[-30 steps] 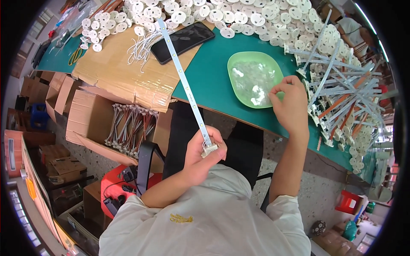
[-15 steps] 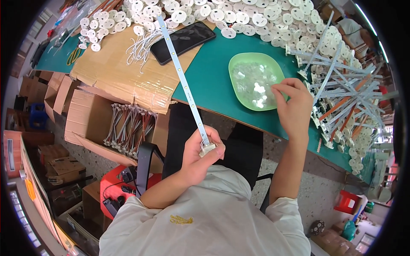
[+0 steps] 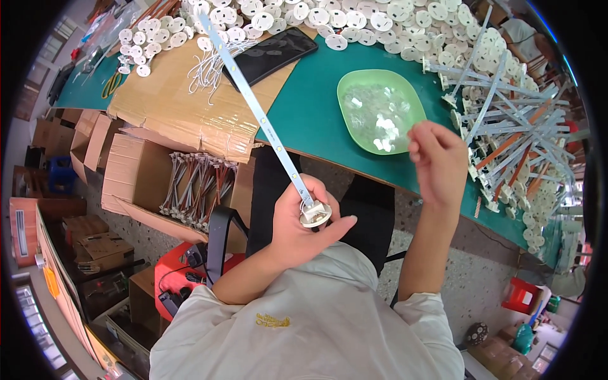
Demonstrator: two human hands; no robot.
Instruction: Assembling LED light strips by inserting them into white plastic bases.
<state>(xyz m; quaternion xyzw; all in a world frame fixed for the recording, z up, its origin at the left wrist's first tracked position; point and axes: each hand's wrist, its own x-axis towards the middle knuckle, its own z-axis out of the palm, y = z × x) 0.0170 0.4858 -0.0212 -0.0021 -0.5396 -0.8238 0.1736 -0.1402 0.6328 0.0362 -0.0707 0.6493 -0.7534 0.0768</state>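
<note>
My left hand (image 3: 288, 234) grips the lower end of a long, narrow LED strip (image 3: 259, 117) that slants up to the far left. A round white base (image 3: 316, 216) with a connector sits at that end, resting in my fingers; my thumb sticks out to the side. Just off the right rim of a green dish (image 3: 415, 104), my right hand (image 3: 443, 168) is raised with fingertips pinched together. Whatever they hold is too small or hidden to make out. Many small clear, shiny pieces (image 3: 383, 120) lie in the dish.
A black phone (image 3: 278, 54) and white wires (image 3: 206, 76) lie on cardboard (image 3: 177, 104). White discs (image 3: 380, 22) cover the back of the green table. Strips (image 3: 519, 139) are heaped at the right. At the left, an open carton (image 3: 126, 168) holds more strips.
My left thumb has lifted away, uncovering the round base, and the strip leans further left. My right hand has drawn back from the dish, its fingers curled tighter.
</note>
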